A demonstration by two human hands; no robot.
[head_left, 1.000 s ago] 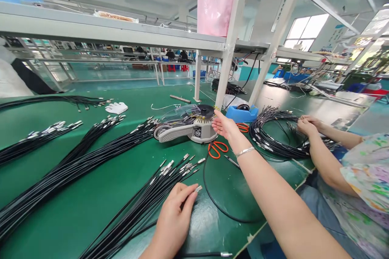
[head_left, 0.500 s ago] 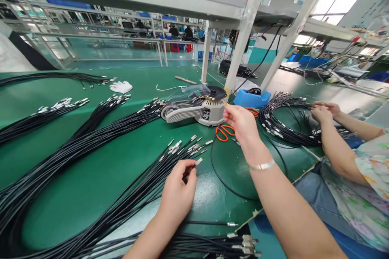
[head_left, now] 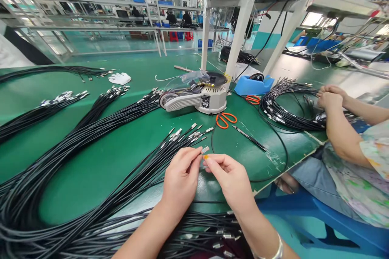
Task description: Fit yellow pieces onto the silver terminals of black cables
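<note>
Your left hand (head_left: 180, 174) pinches a silver connector (head_left: 205, 150) between its fingers above the tabletop (head_left: 100, 162); your right hand (head_left: 232, 176) pinches a yellow piece (head_left: 206, 156) just beside it, apparently not yet attached.

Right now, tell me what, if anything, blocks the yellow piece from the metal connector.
Nothing visible does. The right hand pinches the yellow piece close beside the metal connector, which the left hand holds; whether the two touch, I cannot tell.
</note>
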